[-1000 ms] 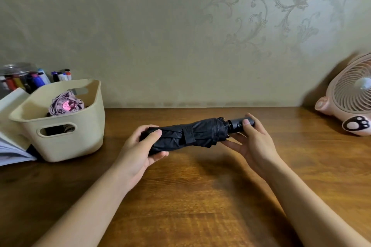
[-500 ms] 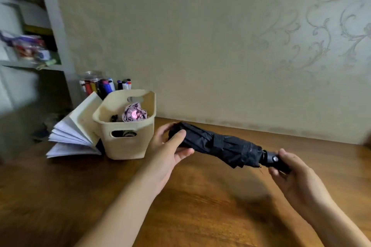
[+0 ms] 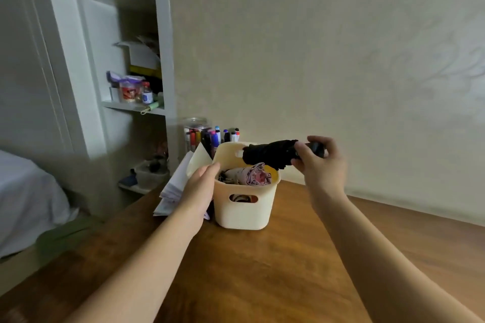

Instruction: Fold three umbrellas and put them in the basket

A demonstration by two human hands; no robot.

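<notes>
A folded black umbrella [image 3: 267,154] hangs level over the open top of the cream basket [image 3: 244,214]. My right hand [image 3: 319,165] grips its dark handle at the right end. Inside the basket lies a folded pink patterned umbrella [image 3: 249,175]; something darker shows through the basket's front handle slot. My left hand [image 3: 200,186] rests against the basket's left wall, fingers straight up to the rim.
An open book or paper stack [image 3: 175,186] leans left of the basket. A jar of markers [image 3: 207,136] stands behind it by the wall. White shelving [image 3: 131,60] rises at the left, a bed [image 3: 26,196] beyond the wooden table [image 3: 262,270] edge.
My left hand let go of the black umbrella and went to the basket's side. My right hand carried the umbrella left and up over the basket. The view swung left.
</notes>
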